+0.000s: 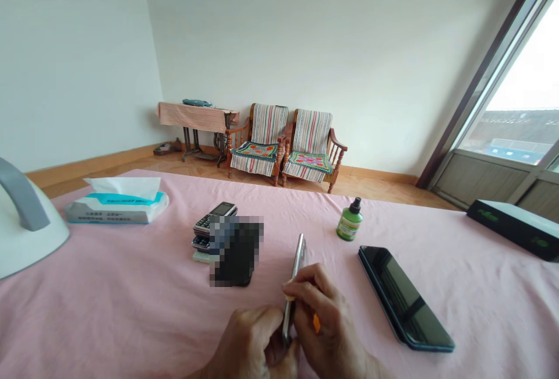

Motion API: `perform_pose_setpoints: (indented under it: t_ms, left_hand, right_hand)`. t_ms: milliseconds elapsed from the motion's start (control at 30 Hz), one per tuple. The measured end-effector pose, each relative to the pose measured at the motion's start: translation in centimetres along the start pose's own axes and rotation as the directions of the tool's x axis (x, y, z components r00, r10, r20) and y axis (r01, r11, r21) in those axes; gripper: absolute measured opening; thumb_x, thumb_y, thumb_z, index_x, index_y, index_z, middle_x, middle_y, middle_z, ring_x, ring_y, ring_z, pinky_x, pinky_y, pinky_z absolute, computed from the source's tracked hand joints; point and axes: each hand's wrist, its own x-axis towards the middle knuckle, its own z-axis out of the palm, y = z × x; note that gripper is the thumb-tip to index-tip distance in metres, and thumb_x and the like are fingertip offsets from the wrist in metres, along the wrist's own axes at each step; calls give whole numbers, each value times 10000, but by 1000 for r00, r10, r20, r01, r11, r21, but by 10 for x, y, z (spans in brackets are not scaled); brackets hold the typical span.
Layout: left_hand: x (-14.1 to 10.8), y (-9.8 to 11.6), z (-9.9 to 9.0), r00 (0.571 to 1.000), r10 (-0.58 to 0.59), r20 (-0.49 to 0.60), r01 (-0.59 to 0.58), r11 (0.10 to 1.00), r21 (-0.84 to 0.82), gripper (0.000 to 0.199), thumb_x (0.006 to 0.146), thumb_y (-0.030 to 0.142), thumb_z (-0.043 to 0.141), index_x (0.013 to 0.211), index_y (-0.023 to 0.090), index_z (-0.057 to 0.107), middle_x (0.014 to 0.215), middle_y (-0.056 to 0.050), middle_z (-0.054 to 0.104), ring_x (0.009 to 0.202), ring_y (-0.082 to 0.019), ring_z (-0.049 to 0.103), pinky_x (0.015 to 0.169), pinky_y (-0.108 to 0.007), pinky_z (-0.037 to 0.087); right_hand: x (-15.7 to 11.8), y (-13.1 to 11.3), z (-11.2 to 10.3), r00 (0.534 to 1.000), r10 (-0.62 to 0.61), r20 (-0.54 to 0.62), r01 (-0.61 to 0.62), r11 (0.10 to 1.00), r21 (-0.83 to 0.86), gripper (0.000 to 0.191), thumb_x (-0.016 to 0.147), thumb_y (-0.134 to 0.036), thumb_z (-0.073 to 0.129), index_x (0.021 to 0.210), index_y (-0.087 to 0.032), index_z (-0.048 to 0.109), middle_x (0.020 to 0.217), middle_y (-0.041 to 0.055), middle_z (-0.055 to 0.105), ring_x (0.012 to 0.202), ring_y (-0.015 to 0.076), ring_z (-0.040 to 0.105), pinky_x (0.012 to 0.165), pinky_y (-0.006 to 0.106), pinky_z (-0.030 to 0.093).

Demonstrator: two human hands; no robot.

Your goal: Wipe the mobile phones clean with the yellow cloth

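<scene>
Upright between my hands stands a thin smartphone [299, 257], seen edge-on with its silver side towards me. My left hand [255, 335] is closed round its lower end. Along the near edge, my right hand [327, 315] has its thumb and fingers pinched on the phone. A small orange patch [316, 323] shows below the right fingers; what it belongs to is hidden. To the left lie stacked keypad phones [222, 210], with a dark phone [240, 254] beside them, partly blurred out. On the right, a large dark smartphone [406, 297] rests on another slab.
A green bottle [349, 223] with a black cap stands beyond my right hand. A tissue pack [117, 207] and a white object with a grey handle [26, 222] are at left. A black box [515, 227] sits at the right edge of the pink cloth [144, 309]. Two wooden chairs [279, 146] stand behind.
</scene>
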Motion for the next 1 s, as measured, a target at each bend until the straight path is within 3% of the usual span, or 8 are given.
perform_pose_setpoints:
  t_ms: [100,300,567,800,1000]
  left_hand:
    - [1,2,-5,999,40,-16,-39,998,48,192,749,117,501,632,217,386,522,50,480,438,-95,482,420,-199,303]
    - [0,4,-8,995,93,-44,-85,982,171,234,779,126,471,609,221,342,495,56,443,418,-94,456,433,-221,288]
    - [-5,8,-2,997,63,-33,-56,980,193,214,754,115,490,618,223,364,514,49,477,459,-112,495,457,-222,328]
    - [-6,13,-9,987,137,-86,-100,933,345,231,716,98,504,586,225,362,490,53,462,442,-120,486,498,-240,365]
    - [-13,3,-1,966,251,-62,-220,925,310,204,719,120,549,592,224,428,501,49,472,432,-116,481,477,-226,353]
  right_hand:
    - [-1,2,-3,1000,-5,21,5,1000,-1,355,799,-5,445,1041,-200,617,913,67,530,723,143,573,555,231,488]
    - [8,13,-12,990,134,-45,-136,989,-51,357,832,-20,434,1023,-230,650,898,53,537,780,151,581,617,236,502]
    - [-3,-1,-6,999,-15,32,15,1000,5,352,789,-4,452,1050,-192,596,905,62,504,679,127,532,498,205,442]
    - [8,16,-17,987,128,-98,-137,986,-93,324,807,-22,464,970,-215,667,876,47,543,737,146,565,583,227,478]
    - [3,13,-11,994,95,-52,-97,995,-32,370,827,-25,452,1060,-227,658,895,48,541,762,145,565,608,233,478]
